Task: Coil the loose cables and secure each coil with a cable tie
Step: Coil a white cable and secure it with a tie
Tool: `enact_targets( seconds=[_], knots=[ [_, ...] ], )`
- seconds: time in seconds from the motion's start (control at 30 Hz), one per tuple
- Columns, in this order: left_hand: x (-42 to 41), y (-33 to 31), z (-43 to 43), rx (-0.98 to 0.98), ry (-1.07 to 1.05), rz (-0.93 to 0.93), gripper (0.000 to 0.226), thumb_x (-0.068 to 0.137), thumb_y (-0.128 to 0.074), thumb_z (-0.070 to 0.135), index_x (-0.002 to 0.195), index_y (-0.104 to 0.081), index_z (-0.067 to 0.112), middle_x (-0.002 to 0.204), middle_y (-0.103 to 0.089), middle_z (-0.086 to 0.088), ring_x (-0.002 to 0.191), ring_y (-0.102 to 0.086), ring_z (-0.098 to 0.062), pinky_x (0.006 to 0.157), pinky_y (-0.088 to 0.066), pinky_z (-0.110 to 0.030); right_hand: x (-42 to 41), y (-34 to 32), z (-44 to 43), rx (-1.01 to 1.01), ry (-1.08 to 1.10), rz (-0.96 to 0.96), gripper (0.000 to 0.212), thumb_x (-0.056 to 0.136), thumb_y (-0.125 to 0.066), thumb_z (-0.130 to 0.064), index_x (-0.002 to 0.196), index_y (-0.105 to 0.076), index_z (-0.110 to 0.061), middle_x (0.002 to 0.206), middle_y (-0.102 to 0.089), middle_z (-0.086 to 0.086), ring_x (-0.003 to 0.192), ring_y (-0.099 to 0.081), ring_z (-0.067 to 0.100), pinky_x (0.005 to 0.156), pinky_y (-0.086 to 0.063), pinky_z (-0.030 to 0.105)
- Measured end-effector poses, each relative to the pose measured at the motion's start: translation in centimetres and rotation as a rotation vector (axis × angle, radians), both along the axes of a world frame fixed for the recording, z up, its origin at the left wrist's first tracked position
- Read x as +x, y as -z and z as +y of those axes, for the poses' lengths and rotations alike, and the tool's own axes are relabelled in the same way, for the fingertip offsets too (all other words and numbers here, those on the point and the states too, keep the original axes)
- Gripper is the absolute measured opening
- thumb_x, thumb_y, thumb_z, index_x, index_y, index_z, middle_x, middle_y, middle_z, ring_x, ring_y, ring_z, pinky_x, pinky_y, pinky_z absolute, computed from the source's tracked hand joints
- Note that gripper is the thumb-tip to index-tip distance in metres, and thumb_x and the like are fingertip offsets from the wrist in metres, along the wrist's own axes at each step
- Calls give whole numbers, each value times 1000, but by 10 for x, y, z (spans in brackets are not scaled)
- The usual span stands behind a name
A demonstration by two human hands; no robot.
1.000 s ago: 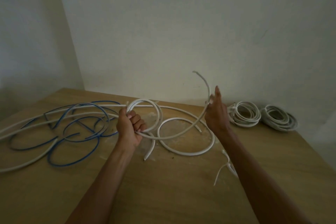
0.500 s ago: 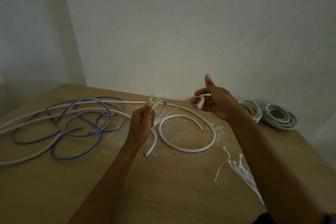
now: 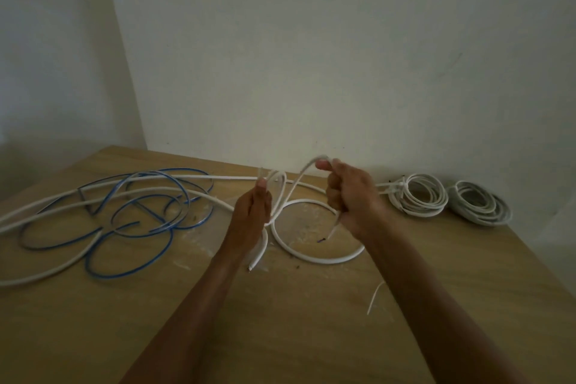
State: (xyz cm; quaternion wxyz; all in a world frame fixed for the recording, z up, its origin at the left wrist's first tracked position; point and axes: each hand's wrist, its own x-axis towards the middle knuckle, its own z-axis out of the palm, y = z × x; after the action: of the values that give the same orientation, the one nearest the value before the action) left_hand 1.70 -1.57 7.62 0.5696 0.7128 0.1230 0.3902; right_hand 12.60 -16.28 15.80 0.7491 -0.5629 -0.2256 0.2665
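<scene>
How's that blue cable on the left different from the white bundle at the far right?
The blue cable sprawls in loose, open loops, while the white bundle is wound into a tight coil. The blue cable covers much of the left side of the table; the white bundle sits compact by the wall. Both rest on the table, untouched.

Two white coils (image 3: 420,200) (image 3: 481,205); one blue cable (image 3: 129,274); one cable tie (image 3: 375,296) visible; loose white cable (image 3: 224,178) tangled, count unclear.
</scene>
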Motion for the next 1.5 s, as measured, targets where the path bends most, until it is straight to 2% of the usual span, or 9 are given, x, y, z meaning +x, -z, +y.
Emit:
enact_targets(
  seconds=[0.1, 0.23, 0.33, 0.5, 0.67, 1.0, 1.17, 1.4, 1.5],
  knots=[
    [1, -6, -16, -310, 118, -46, 51, 109, -31, 47, 72, -43, 13, 62, -24, -14, 55, -31, -15, 55, -27, -27, -46, 14, 6, -86, 100, -769, 31, 109, -43, -23, 114, -68, -7, 59, -51, -15, 47, -45, 2, 47, -35, 16],
    [-5, -12, -18, -874, 267, -52, 54, 103, -42, 58, 106, -65, 8, 88, -69, -9, 84, -70, -23, 82, -54, -38, -73, 61, 22, -295, 143, -1384, 30, 106, -47, -28, 123, -65, -11, 114, -72, 10, 79, -69, 20, 61, -55, 32],
    [-11, -17, -20, -1000, 349, -55, 47, 102, -46, 56, 108, -59, 11, 96, -61, -8, 92, -63, -23, 88, -56, -38, -69, 77, 29, -217, 338, -1421, 36, 102, -53, -35, 122, -70, -11, 120, -70, 6, 85, -70, 18, 62, -60, 33],
    [-11, -21, -24, -1102, 392, -82, 55, 102, -40, 59, 66, -48, 17, 64, -45, 2, 60, -46, -15, 66, -50, -29, -53, 95, 26, -107, 439, -1606, 27, 97, -65, -27, 118, -73, -12, 109, -72, 1, 83, -64, 11, 53, -51, 26],
    [-8, -22, -23, -1069, 298, 59, 57, 89, -59, 64, 60, -36, 21, 54, -38, 4, 47, -39, -12, 49, -40, -26, -40, 102, 22, -78, 340, -1618, 21, 95, -66, -35, 99, -75, -16, 88, -67, -2, 68, -56, 7, 49, -48, 27],
    [1, -7, -32, -1104, 119, -31, 48, 88, -64, 55, 68, -50, 15, 54, -44, -2, 51, -45, -16, 64, -44, -32, -19, 100, 8, -154, 425, -1410, 52, 86, -49, -73, 92, -45, -22, 62, -55, -7, 46, -39, 2, 43, -29, 16],
    [0, -11, -40, -1150, 265, -127, 47, 98, -51, 53, 68, -47, 17, 47, -33, 4, 40, -35, -10, 48, -46, -26, -15, 105, 5, -161, 503, -1452, 19, 105, -41, -38, 96, -46, -21, 57, -51, -8, 42, -37, 5, 44, -22, 18],
    [1, -13, -42, -1180, 212, -58, 59, 102, -43, 57, 55, -37, 21, 40, -24, 5, 31, -21, -8, 35, -27, -19, -11, 112, 0, -93, 525, -1556, 11, 93, -47, -12, 100, -56, -11, 68, -55, 1, 58, -50, 15, 51, -40, 31],
    [3, -14, -39, -1192, 93, -65, 62, 104, -43, 49, 49, -31, 23, 40, -20, 5, 31, -16, -9, 35, -19, -18, -16, 116, 10, -145, 654, -1550, 24, 92, -52, -25, 113, -53, -13, 110, -56, 10, 101, -56, 25, 88, -48, 44]
  ],
)
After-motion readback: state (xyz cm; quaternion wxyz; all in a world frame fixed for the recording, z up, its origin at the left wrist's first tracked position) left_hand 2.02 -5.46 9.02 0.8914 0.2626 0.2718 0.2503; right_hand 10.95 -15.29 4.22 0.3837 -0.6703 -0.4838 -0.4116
